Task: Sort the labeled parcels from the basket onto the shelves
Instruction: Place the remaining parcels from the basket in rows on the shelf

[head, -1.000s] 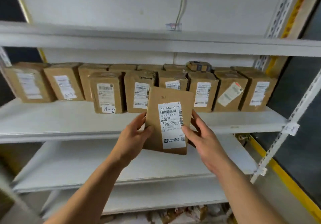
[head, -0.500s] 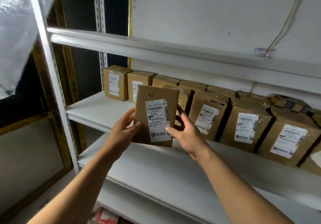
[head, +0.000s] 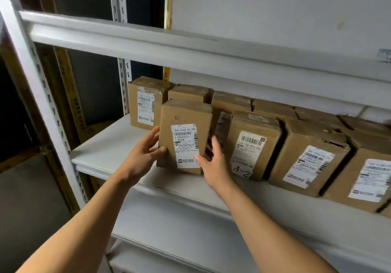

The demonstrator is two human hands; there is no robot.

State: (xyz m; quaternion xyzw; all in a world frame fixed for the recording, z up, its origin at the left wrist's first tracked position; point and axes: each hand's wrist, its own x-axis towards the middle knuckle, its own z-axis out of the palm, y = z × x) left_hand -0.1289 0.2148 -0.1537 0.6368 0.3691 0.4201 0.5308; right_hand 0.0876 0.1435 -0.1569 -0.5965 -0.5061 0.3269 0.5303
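Note:
A brown cardboard parcel (head: 183,122) with a white barcode label stands upright on the middle shelf (head: 101,156), left of the parcel marked A-2 (head: 252,143). My left hand (head: 143,154) presses against its left side with the thumb on the front. My right hand (head: 212,162) holds its lower right edge, thumb on the label. The basket is out of sight.
A row of labeled brown parcels (head: 306,156) fills the middle shelf toward the right, with another row behind. One parcel (head: 145,103) stands at the far left rear. A grey upright post (head: 40,94) frames the left end. Bare shelves run above (head: 127,39) and below (head: 190,236).
The parcel went from held in the air in front of the shelf to standing on the middle shelf beside the A-2 parcel. Both hands moved forward with it; the view swung left.

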